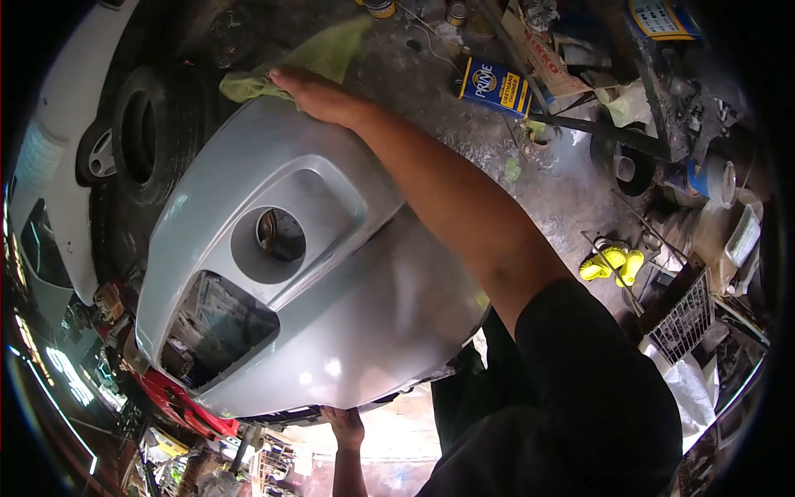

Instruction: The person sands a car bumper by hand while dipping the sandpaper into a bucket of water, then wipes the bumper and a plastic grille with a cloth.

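Note:
A silver-grey car bumper [389, 306] fills the middle of the head view, tilted, with a round fog-lamp hole and a larger opening lower left. My right hand [319, 98] lies over its upper edge with a thin yellow-green cloth [319, 58] under and around the fingers. Part of that cloth hangs beyond the edge. At the bumper's lower edge, my left hand [344, 427] grips the rim from below; its fingertips are partly hidden behind the edge.
Left of the bumper stand a tyre [142, 137] and a white car [70, 124]. A blue thinner can [494, 87], yellow shoes [613, 263] and a wire basket [683, 319] are to the right. Below the bumper's left end is a red car part [178, 406].

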Demonstrator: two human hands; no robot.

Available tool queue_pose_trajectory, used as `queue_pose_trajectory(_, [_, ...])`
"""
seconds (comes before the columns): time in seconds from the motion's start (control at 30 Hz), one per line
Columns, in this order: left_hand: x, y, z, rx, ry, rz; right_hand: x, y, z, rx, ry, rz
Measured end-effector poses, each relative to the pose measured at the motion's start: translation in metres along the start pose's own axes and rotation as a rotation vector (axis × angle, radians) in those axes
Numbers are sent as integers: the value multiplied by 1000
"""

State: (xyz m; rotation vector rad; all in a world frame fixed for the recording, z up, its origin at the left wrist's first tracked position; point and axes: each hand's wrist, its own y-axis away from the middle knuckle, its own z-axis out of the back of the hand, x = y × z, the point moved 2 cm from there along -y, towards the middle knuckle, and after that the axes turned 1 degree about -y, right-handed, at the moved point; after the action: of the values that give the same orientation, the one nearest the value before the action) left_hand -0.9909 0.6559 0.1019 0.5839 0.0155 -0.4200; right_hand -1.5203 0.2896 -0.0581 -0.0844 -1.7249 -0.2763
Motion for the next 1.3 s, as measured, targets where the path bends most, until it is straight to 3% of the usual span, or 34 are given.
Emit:
queue_pose_trajectory(0.03, [2, 4, -2, -2, -22, -2, 1, 6, 4, 50, 13, 44])
queue_pose_trajectory(0.13, [8, 5, -10, 18, -107, -11, -69, 61, 8, -162, -20, -64])
queue_pose_trajectory(0.23, [14, 6, -11, 83, -165, -18, -156, 182, 15, -296, 29, -154])
queue_pose_trajectory(0.27, [13, 7, -9, 70, -141, -30, -164, 233, 20, -353, -285, -301])
queue_pose_trajectory(0.3, [11, 8, -7, 58, -120, -40, -193, 281, 33, -312, -237, -545])
queue_pose_trajectory(0.37, [14, 11, -6, 76, -111, -31, -220, 382, 39, -329, -501, -804])
queue_pose_trajectory(0.4, [14, 9, -7, 76, -104, -30, -254, 417, 34, -301, -580, -825])
queue_pose_trajectory(0.5, [15, 5, -7, 26, -29, -62, -236, 431, 27, -350, -404, -645])
queue_pose_trajectory(0.57, [23, 12, -11, 49, -15, -37, -213, 388, 17, -299, -143, -734])
queue_pose_trajectory(0.63, [27, 14, -17, 41, -97, -81, -150, 313, 5, -285, 166, -519])
queue_pose_trajectory(0.67, [29, 14, -16, 38, -142, -105, -124, 287, 0, -244, 282, -285])
queue_pose_trajectory(0.73, [28, 11, -15, 46, -154, -84, -73, 260, -4, -220, 345, -172])
queue_pose_trajectory(0.8, [25, 8, -12, 65, -182, -76, -22, 266, -11, -246, 235, -423])
queue_pose_trajectory(0.87, [20, 4, -11, 86, -229, -75, 12, 281, -26, -212, 426, -189])
queue_pose_trajectory(0.97, [6, -4, 0, 47, -31, -68, 61, 285, -61, -106, 641, 191])
queue_pose_trajectory(1.0, [6, -3, 3, 53, -62, -66, 66, 277, -81, -149, 572, 262])
queue_pose_trajectory(1.07, [3, -3, 1, 55, -117, -61, 63, 269, -115, -34, 689, 377])
queue_pose_trajectory(1.17, [16, 3, -4, 80, -123, -53, 40, 257, -122, 83, 653, 288])
queue_pose_trajectory(1.3, [15, 2, -1, 87, -103, -85, 28, 274, -65, -152, 673, 222])
